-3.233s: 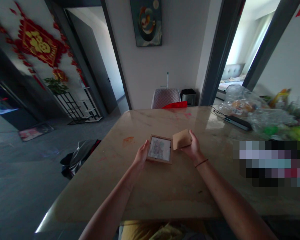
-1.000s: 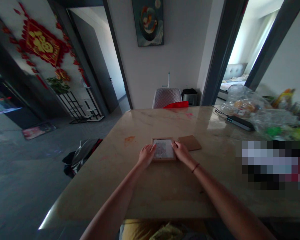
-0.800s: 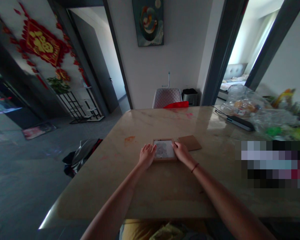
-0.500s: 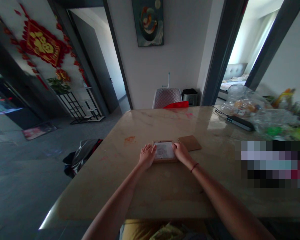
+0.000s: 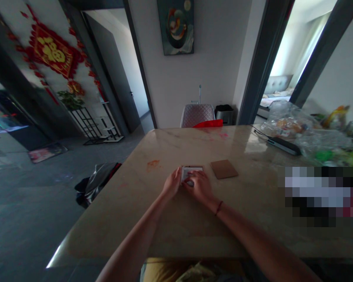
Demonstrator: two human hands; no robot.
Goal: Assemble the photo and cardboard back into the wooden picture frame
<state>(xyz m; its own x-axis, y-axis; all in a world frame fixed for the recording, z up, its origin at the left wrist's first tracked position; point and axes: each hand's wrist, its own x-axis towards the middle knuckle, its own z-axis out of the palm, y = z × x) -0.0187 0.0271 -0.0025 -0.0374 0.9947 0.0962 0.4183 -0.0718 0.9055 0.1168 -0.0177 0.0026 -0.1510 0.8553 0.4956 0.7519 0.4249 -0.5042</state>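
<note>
A small shallow wooden frame [image 5: 192, 167] with a pale grey picture panel [image 5: 184, 173] lies flat on the table in front of me. My left hand [image 5: 172, 182] is closed on the frame's left edge, its fingers together along the side. Over the panel's middle and right part is my right hand [image 5: 197, 185], fingers bent down and thumb near the index finger. Whatever the fingertips pinch, if anything, is too small to make out. Just right of the frame, a brown square board [image 5: 224, 169] rests flat on the table.
The marble-patterned table [image 5: 123, 223] has an orange-brown stain [image 5: 153, 164] left of the frame. Plastic bags [image 5: 285, 121] and a dark elongated device with a cord [image 5: 284, 145] lie at the right. A quilted chair [image 5: 197, 112] stands beyond the far edge.
My right hand has left the frame's right edge and moved left over the panel, its fingers now bent on it. My left hand stays at the left edge.
</note>
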